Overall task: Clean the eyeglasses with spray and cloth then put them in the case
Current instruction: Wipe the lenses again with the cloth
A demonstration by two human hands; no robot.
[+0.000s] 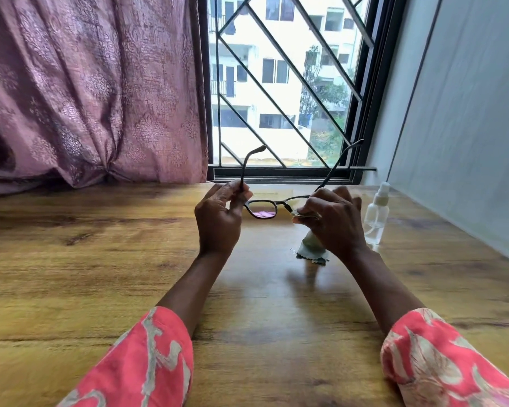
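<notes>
Dark-framed eyeglasses (262, 209) hang above the wooden table (100, 259), temples unfolded and pointing away toward the window. My left hand (219, 220) pinches the left end of the frame at the hinge. My right hand (331, 220) covers the right lens and presses a pale green cloth (312, 248) against it; the cloth's loose end hangs down below the hand. A small clear spray bottle (376, 220) with a white cap stands upright on the table just right of my right hand. No case is in view.
A mauve patterned curtain (86, 89) hangs behind the table's left side. A window with a black diagonal grille (282, 83) is straight ahead. A grey wall (467, 127) borders the table on the right.
</notes>
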